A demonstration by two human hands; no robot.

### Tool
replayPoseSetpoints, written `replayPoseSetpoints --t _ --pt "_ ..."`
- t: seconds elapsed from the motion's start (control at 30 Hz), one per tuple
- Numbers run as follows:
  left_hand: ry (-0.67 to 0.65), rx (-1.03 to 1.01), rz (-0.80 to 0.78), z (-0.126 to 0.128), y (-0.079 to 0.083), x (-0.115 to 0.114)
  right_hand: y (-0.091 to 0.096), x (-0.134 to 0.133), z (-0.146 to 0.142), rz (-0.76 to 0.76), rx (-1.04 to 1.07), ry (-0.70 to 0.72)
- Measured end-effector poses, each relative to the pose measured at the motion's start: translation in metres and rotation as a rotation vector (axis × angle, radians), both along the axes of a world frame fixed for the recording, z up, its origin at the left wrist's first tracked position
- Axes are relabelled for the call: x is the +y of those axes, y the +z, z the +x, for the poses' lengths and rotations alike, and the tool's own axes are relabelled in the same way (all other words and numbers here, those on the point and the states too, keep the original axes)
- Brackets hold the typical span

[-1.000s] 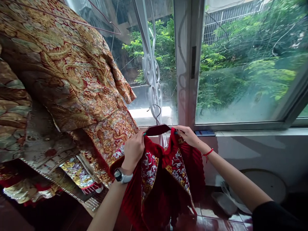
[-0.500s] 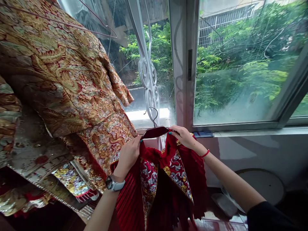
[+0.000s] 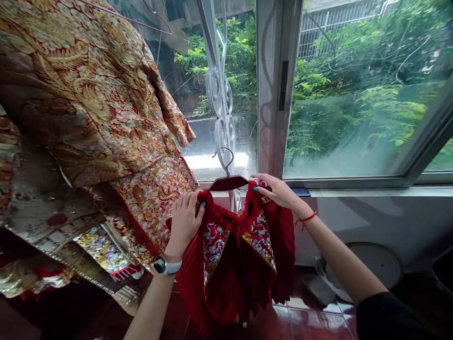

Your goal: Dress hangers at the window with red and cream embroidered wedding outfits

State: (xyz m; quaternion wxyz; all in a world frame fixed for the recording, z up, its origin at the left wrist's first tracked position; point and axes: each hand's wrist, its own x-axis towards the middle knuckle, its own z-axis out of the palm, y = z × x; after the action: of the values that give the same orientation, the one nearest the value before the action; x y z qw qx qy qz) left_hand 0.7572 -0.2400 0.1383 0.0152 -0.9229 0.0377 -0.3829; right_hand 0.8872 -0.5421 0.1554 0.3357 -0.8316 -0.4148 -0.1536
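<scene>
Hands first: what does each one hold?

Left hand point(image 3: 184, 222) is curled on the gathered waistband of a red pleated skirt point(image 3: 244, 278), fingers point(image 3: 198, 208) pressed together and pinching the cloth just below the left end of a dark red hanger point(image 3: 228, 182). Right hand point(image 3: 278, 191) lies over the waistband at the hanger's other end, its fingers close together and stretched toward the wood.

Is the right hand gripping too?

I cannot tell. Its thumb is hidden behind the cloth.

Where does the skirt sit?

It hangs in front of the window frame point(image 3: 269, 94), below the sill, between the two hands. Silver and gold embroidered panels point(image 3: 258, 236) run down its front. Its hem hangs just above the red floor tiles point(image 3: 307, 321).

And the hanger's hook?

The metal hook point(image 3: 229, 160) rises in front of a white scrolled grille point(image 3: 221, 108). Whether it catches on the grille is hard to make out.

What lies to the left?

A gold brocade jacket point(image 3: 88, 94) hangs there, cut off by the top and left edges, with more embroidered garments point(image 3: 102, 250) under it; their shapes run together.

Anything else half hidden?

A round pale object point(image 3: 380, 264) on the floor is partly covered by the right forearm. The left wrist wears a watch point(image 3: 163, 266), the right a red string bracelet point(image 3: 307, 218).
</scene>
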Motion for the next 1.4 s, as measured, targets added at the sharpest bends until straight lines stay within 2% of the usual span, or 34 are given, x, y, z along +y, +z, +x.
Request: replayPoseSetpoints --t 0.1,0.23,0.3,0.37,0.43,0.5,0.53,0.63,0.67,0.73,0.8,0.93,1.03,1.1,1.17,1.27,1.33,1.4 --pt "0.039 -0.04 -0.013 -0.002 -0.007 0.009 -0.002 -0.003 0.001 0.021 0.022 0.001" --pt "0.025 0.011 -0.069 0.003 -0.008 0.014 -0.004 -0.001 0.002 -0.012 0.06 0.02" --pt "-0.006 -0.011 -0.117 0.002 -0.009 0.011 -0.004 0.0 0.002 -0.011 0.06 0.023" --pt "-0.041 -0.112 -0.203 -0.006 -0.018 0.0 -0.006 0.0 0.001 0.007 0.038 0.024" --pt "-0.067 -0.275 -0.322 -0.021 -0.039 -0.02 -0.008 -0.004 -0.001 0.031 0.006 0.011" --pt "-0.075 -0.39 -0.468 -0.038 -0.074 -0.047 -0.012 -0.008 -0.003 0.052 -0.022 -0.005" --pt "-0.071 -0.379 -0.556 -0.046 -0.094 -0.062 -0.014 -0.011 -0.005 0.057 -0.031 -0.008" --pt "-0.022 -0.093 -0.909 -0.059 -0.149 -0.104 -0.024 -0.019 -0.011 0.099 -0.063 -0.034" --pt "-0.001 0.001 -1.005 -0.059 -0.163 -0.115 -0.027 -0.022 -0.013 0.124 -0.079 -0.048" --pt "0.032 0.122 -1.138 -0.054 -0.178 -0.129 -0.034 -0.025 -0.019 0.176 -0.117 -0.078" --pt "0.047 0.174 -1.199 -0.047 -0.18 -0.133 -0.039 -0.028 -0.027 0.219 -0.166 -0.104" --pt "0.022 0.263 -1.278 -0.039 -0.174 -0.126 -0.049 -0.026 -0.05 0.323 -0.273 -0.127" --pt "0.021 0.256 -1.42 -0.044 -0.174 -0.123 -0.062 -0.019 -0.075 0.464 -0.317 -0.111" --pt "-0.033 0.25 -1.523 -0.053 -0.174 -0.125 -0.078 -0.009 -0.094 0.56 -0.277 -0.086" --pt "-0.143 0.279 -1.617 -0.065 -0.171 -0.128 -0.098 0.003 -0.113 0.612 -0.098 -0.036" --pt "-0.203 0.319 -1.706 -0.087 -0.159 -0.134 -0.121 0.027 -0.131 0.585 0.46 0.079" --pt "-0.177 0.345 -1.723 -0.103 -0.147 -0.138 -0.127 0.044 -0.135 0.528 0.832 0.189" --pt "-0.162 0.379 -1.731 -0.117 -0.137 -0.143 -0.124 0.062 -0.134 0.505 1.07 0.305"
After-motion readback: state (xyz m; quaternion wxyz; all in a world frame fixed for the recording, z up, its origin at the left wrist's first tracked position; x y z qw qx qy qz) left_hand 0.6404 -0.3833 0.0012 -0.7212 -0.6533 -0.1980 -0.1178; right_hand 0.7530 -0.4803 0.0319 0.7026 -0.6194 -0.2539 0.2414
